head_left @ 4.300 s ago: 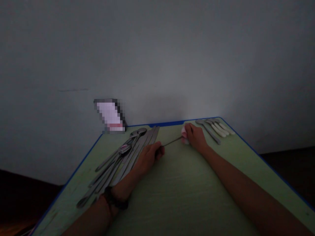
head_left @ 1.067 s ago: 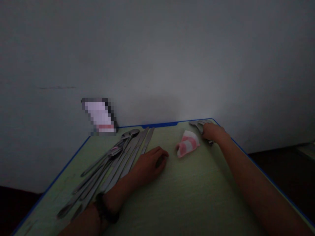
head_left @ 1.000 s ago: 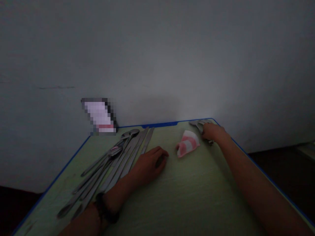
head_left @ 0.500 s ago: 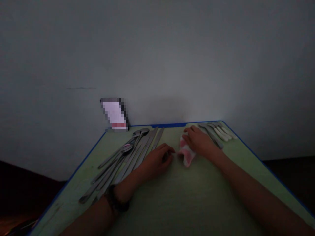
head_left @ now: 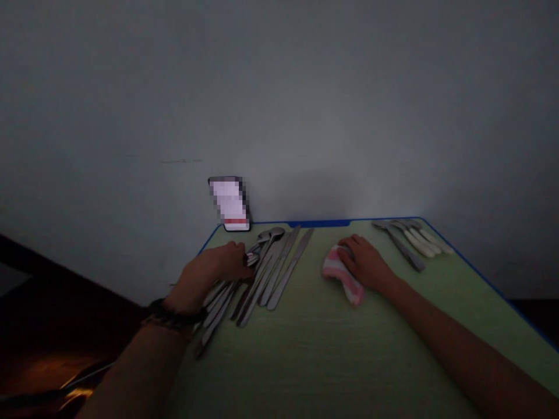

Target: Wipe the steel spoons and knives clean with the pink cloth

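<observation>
My left hand [head_left: 220,262], with a dark band at the wrist, reaches over the left pile of metal cutlery. Its fingers are bent down around the spoon heads [head_left: 253,258]; what lies between them is hidden. Beside it, other spoons [head_left: 276,233] and several table knives [head_left: 290,270] lie with their handles toward me. My right hand [head_left: 362,259] rests on a pink-and-white striped cloth [head_left: 338,270], its fingers curled over the upper edge. The cloth lies crumpled on the green tabletop [head_left: 314,355].
At the back right lie a metal utensil [head_left: 404,247] and several white-handled pieces of cutlery [head_left: 419,238]. A phone [head_left: 231,201] with a lit, blurred screen leans on the wall [head_left: 305,116] at the back left. Blue edging [head_left: 318,223] borders the table.
My left hand has moved left from near the cloth to the cutlery pile. My right hand stays at the cloth, which now lies flatter. The view has turned slightly left.
</observation>
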A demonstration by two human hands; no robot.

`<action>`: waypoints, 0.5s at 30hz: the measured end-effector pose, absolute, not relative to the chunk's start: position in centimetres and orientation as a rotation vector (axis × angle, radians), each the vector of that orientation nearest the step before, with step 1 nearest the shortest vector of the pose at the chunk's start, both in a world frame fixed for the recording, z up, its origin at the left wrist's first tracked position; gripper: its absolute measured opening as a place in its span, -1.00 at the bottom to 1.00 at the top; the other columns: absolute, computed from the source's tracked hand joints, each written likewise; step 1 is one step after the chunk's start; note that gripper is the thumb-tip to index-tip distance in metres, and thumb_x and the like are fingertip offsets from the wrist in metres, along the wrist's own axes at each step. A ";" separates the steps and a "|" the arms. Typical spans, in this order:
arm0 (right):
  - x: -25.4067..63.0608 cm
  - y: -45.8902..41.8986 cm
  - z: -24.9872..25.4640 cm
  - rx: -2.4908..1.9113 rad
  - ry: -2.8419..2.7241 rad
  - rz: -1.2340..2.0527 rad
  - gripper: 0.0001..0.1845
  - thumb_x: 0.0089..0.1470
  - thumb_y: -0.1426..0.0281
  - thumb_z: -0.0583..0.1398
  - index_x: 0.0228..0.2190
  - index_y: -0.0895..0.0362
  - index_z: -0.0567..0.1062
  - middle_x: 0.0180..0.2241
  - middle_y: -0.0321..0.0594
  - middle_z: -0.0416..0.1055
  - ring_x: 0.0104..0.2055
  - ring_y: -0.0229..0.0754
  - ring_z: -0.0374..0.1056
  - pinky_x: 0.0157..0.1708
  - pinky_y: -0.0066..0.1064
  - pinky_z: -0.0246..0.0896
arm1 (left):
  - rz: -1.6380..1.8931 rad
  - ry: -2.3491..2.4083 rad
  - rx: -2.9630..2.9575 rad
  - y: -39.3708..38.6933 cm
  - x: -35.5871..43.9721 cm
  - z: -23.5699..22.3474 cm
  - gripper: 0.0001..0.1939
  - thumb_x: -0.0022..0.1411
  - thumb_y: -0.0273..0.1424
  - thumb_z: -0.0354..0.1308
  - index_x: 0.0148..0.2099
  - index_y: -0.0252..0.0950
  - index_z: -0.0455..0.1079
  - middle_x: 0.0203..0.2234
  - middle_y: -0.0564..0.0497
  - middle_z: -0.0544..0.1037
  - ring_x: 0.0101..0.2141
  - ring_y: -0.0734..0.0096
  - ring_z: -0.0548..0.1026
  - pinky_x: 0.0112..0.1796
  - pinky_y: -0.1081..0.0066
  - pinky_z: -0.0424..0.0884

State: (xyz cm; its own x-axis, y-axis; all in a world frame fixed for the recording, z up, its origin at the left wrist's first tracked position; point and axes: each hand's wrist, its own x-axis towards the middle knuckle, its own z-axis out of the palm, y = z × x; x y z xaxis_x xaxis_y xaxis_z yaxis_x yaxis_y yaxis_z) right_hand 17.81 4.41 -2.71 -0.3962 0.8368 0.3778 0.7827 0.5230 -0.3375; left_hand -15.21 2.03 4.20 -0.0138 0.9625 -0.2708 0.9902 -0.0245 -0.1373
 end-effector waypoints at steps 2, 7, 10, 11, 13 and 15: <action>17.8 4.4 -2.6 -1.322 -2.262 0.158 -0.71 0.19 0.31 -0.01 -0.18 0.19 0.40 -0.19 -0.04 0.39 -0.09 -0.08 0.28 -0.03 -0.25 0.14 | -0.466 2.110 2.131 2.2 -15.3 4.0 -0.60 -0.08 -0.26 0.16 -0.16 -0.33 0.46 -0.24 -0.23 0.56 -0.28 0.11 0.54 -0.33 0.33 0.41; 17.9 4.3 -2.5 -1.323 -2.267 0.181 -0.71 0.18 0.32 -0.01 -0.16 0.20 0.40 -0.18 -0.04 0.40 -0.09 -0.08 0.30 -0.03 -0.26 0.14 | -0.466 2.077 2.119 2.8 -15.4 4.0 -0.73 -0.02 -0.33 0.11 -0.27 -0.34 0.49 -0.27 -0.26 0.58 -0.28 0.09 0.55 -0.35 0.35 0.41; 17.9 4.4 -2.5 -1.319 -2.273 0.189 -0.70 0.18 0.32 -0.01 -0.17 0.20 0.40 -0.18 -0.04 0.41 -0.10 -0.08 0.30 -0.04 -0.26 0.13 | -0.439 2.050 2.096 2.9 -15.7 4.6 -0.75 0.03 -0.35 0.07 -0.28 -0.35 0.48 -0.29 -0.24 0.59 -0.33 0.17 0.56 -0.39 0.39 0.41; 17.9 4.4 -2.5 -1.321 -2.273 0.191 -0.70 0.18 0.32 -0.01 -0.17 0.20 0.40 -0.18 -0.04 0.41 -0.10 -0.08 0.30 -0.04 -0.26 0.13 | -0.436 2.037 2.080 2.8 -15.8 4.9 -0.76 0.04 -0.37 0.06 -0.28 -0.36 0.48 -0.32 -0.22 0.59 -0.38 0.22 0.56 -0.43 0.41 0.40; 17.9 4.4 -2.5 -1.325 -2.270 0.193 -0.71 0.18 0.32 -0.01 -0.18 0.20 0.40 -0.19 -0.04 0.41 -0.11 -0.08 0.30 -0.05 -0.26 0.13 | -0.433 2.002 2.048 2.7 -15.9 5.5 -0.75 0.08 -0.35 0.03 -0.28 -0.37 0.46 -0.38 -0.19 0.59 -0.49 0.30 0.54 -0.50 0.44 0.39; 17.9 4.3 -2.5 -1.321 -2.268 0.194 -0.71 0.17 0.32 0.00 -0.18 0.20 0.40 -0.19 -0.05 0.41 -0.11 -0.08 0.30 -0.05 -0.27 0.13 | -0.392 1.972 2.026 2.5 -15.9 6.0 -0.72 0.11 -0.31 0.00 -0.29 -0.37 0.46 -0.42 -0.15 0.59 -0.55 0.35 0.51 -0.52 0.45 0.38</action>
State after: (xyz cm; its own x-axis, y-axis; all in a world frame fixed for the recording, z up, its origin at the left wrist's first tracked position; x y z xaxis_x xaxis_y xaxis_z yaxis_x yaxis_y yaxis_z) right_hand 17.92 4.34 -2.45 -0.4012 0.8460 0.3512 0.7742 0.5180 -0.3637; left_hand -15.87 2.50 6.01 0.0281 0.9217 -0.3869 0.9996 -0.0241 0.0152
